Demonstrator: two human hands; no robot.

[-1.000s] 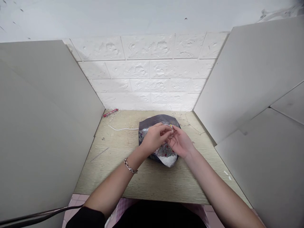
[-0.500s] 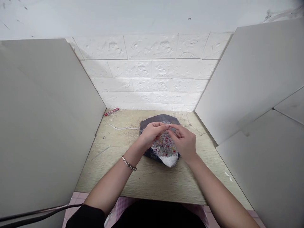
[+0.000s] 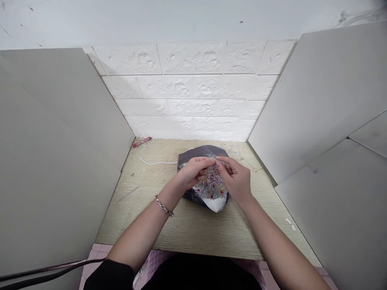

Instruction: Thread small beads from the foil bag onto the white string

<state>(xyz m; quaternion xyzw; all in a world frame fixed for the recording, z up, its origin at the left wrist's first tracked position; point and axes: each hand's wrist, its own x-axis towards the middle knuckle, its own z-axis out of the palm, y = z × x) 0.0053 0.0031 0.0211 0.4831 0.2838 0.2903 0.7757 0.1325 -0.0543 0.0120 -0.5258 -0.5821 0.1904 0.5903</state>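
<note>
My left hand and my right hand meet fingertip to fingertip above a dark bag. Both hands are closed in a pinch, and what sits between the fingertips is too small to make out. Under them the bag lies open, with a heap of small clear, red, pink and yellow beads inside on a white lining. A thin white strand runs over the table to the bag's left side. My hands cover part of the beads.
On the table lie a red wrapped stick at the back left, a thin needle-like rod and tiny metallic bits. Fine clear strands lie at the back right. Panels close in both sides; a white brick-patterned wall stands behind.
The fingertips have shifted slightly, and the right thumb and forefinger have moved a little against the left fingertips. The bag and the things on the table stay where they were.
</note>
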